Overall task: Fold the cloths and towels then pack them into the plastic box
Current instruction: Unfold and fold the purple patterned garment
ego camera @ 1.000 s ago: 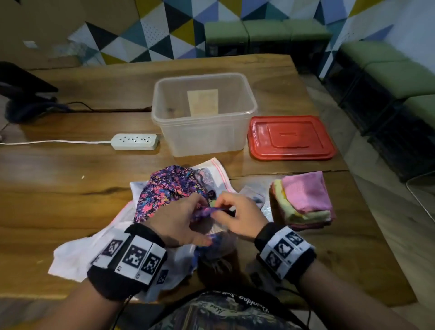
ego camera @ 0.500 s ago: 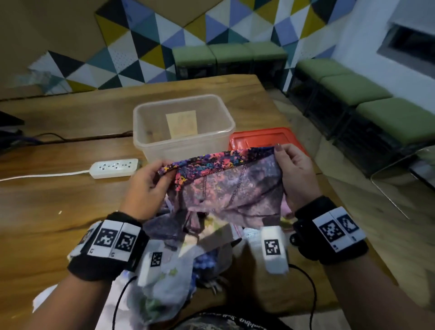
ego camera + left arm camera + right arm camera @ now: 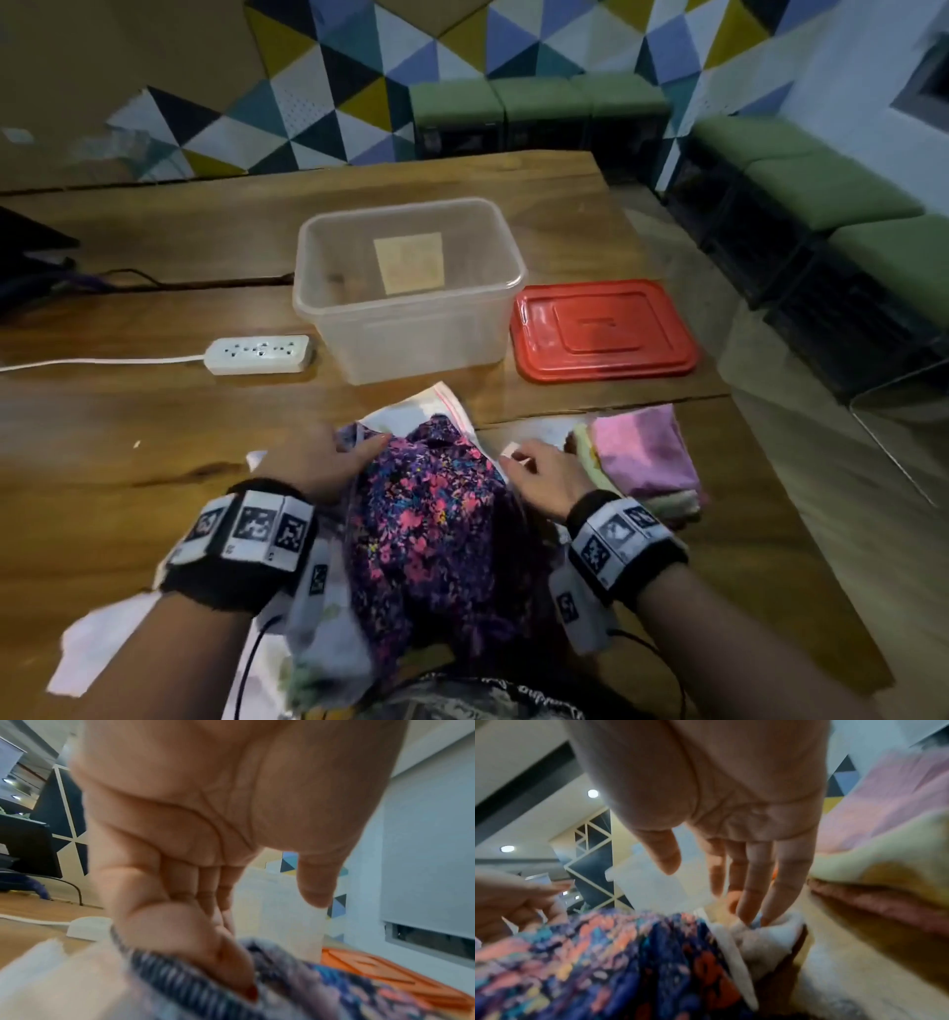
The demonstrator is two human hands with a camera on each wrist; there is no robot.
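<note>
- Floral cloth [image 3: 431, 519] lies spread at the near edge of the wooden table [image 3: 154, 411], over white cloths.
- Left hand [image 3: 313, 462] rests on its left edge, fingers straight and pressed flat.
- Right hand [image 3: 544, 478] touches its right edge with straight, spread fingers.
- Folded pink towels [image 3: 642, 452] sit stacked just right.
- Plastic box [image 3: 411, 288] stands beyond, open, its red lid [image 3: 606, 329] beside it.

A wooden table [image 3: 154, 411] fills the middle of the frame. On it, at centre, stands a clear plastic box [image 3: 411, 329], with a red lid [image 3: 601, 329] just to its right and a white power strip [image 3: 259, 353] to its left. Lower down lie a floral cloth [image 3: 426, 514] over white sheets [image 3: 97, 647], and folded towels [image 3: 642, 452] at right.
</note>
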